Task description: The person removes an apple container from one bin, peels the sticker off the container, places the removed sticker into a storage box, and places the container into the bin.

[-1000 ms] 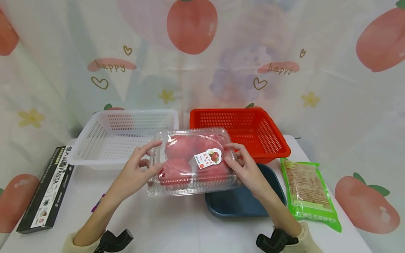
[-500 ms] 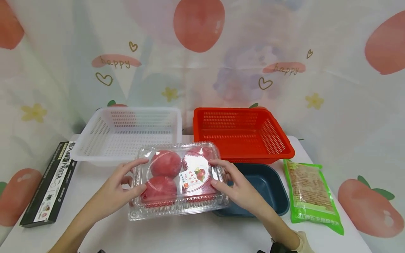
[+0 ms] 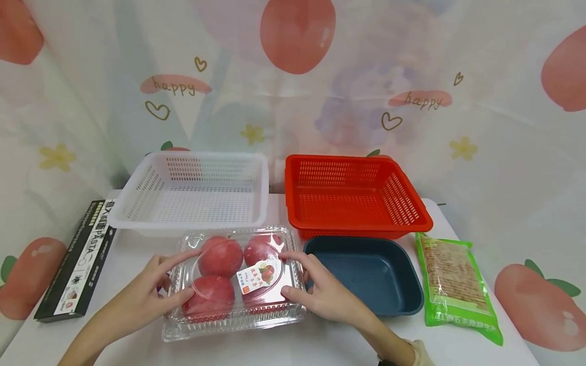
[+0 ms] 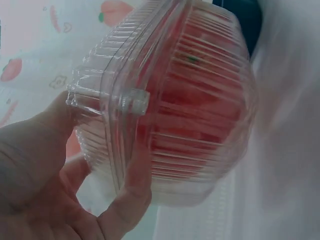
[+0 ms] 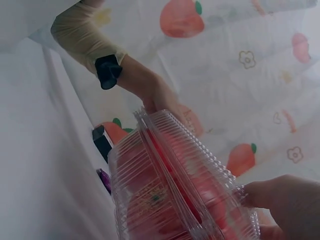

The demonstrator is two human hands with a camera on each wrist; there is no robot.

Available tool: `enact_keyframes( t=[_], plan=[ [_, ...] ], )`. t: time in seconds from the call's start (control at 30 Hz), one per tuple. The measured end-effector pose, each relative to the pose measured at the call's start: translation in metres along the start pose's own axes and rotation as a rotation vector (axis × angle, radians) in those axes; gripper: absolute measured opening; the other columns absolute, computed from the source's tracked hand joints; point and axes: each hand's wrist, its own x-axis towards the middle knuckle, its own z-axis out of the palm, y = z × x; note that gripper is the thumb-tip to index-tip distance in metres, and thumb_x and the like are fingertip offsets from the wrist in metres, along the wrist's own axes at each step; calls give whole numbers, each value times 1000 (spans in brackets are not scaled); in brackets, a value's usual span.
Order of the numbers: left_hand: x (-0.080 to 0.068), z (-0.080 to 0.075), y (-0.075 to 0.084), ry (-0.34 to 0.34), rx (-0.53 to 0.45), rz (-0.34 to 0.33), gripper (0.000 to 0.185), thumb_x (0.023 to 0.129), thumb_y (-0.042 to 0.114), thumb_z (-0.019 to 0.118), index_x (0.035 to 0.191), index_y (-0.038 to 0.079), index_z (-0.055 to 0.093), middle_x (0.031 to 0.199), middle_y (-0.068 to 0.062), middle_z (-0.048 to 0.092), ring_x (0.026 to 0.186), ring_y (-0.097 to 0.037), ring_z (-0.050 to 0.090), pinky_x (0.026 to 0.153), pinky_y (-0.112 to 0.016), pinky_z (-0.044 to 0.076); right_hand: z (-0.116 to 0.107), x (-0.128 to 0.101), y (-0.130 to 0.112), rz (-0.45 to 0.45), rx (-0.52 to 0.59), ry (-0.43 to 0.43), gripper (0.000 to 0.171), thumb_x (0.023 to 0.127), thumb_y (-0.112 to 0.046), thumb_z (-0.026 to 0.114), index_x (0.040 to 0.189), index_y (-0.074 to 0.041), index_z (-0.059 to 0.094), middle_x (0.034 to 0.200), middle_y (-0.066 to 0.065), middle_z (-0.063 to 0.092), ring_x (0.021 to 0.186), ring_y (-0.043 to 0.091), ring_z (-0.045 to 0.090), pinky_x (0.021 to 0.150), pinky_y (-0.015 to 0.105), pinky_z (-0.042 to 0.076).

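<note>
A clear plastic clamshell box (image 3: 238, 321) of red apples (image 3: 221, 256) is at the front middle in the head view, tilted toward me. A white label (image 3: 256, 277) with an apple picture sits on its lid. My left hand (image 3: 137, 300) grips the left side, index finger and thumb on the lid, while other fingers lie under the rim, as the left wrist view shows. At the opposite side my right hand (image 3: 327, 292) grips in the same way, its lower fingers mostly hidden. In the left wrist view, a ribbed side wall (image 4: 200, 165) faces the camera.
Behind the box stand a white basket (image 3: 206, 203) and a red basket (image 3: 348, 206). A dark blue tray (image 3: 366, 274) is close to its right. Farther right lies a green-edged bag (image 3: 458, 279); a black pasta box (image 3: 82, 264) lies left. Something purple (image 5: 104, 180) is on the table.
Both hands have brought the apple box down, toward me and to the left. More of the blue tray and both baskets now shows. The grip stays the same.
</note>
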Motion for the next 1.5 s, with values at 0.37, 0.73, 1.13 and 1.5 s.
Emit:
enact_keyframes(
  t=[0.37,0.73,1.13,1.5],
  plan=[
    [-5,2,-24,-64,29,53,66,89,27,70,147,24,39,95,-8,39,78,-6,44,54,-22,48,19,2,7,35,-62,-2,57,84,-41,71,135,-41,46,121,-5,49,96,15,47,78,34,44],
    [1,2,-38,-5,95,146,66,87,26,72,146,25,42,88,-6,38,74,-5,41,54,-21,40,30,6,16,36,-85,-22,57,85,-42,71,136,-38,46,108,0,51,88,12,49,68,26,43],
    [8,5,-50,-134,11,69,71,90,29,68,151,25,31,93,-12,38,70,-6,49,52,-24,48,32,9,24,28,-212,-73,59,86,-52,67,138,-41,43,96,-6,49,81,12,51,62,23,43],
    [8,5,-39,-6,394,126,63,85,53,67,142,38,46,143,-27,40,106,-39,61,75,-57,53,30,9,18,13,-341,-137,55,88,-56,61,139,-42,45,86,-5,46,70,3,45,55,20,40]
  ],
)
